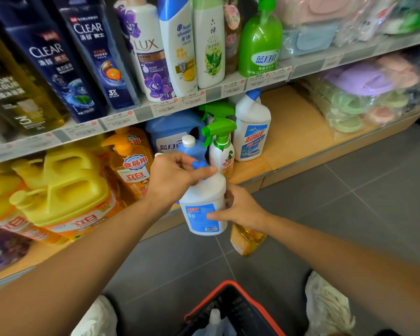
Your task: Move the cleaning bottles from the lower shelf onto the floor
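A white cleaner bottle (204,204) with a blue cap and blue label hangs in front of the lower shelf (298,132), above the floor. My left hand (177,175) grips its blue-capped neck from above. My right hand (240,209) holds its body, fingers laid over the label. An orange bottle (246,238) stands on the grey floor just behind and below my right hand. On the lower shelf stand another white cleaner bottle (252,132), two green-trigger spray bottles (221,144) and blue detergent jugs (172,132).
Yellow and orange dish-soap jugs (66,190) fill the lower shelf's left. Shampoo bottles (155,49) line the upper shelf. Bagged slippers (364,93) lie at right. A black basket with an orange rim (230,311) sits between my white-covered shoes on the tiled floor (349,202).
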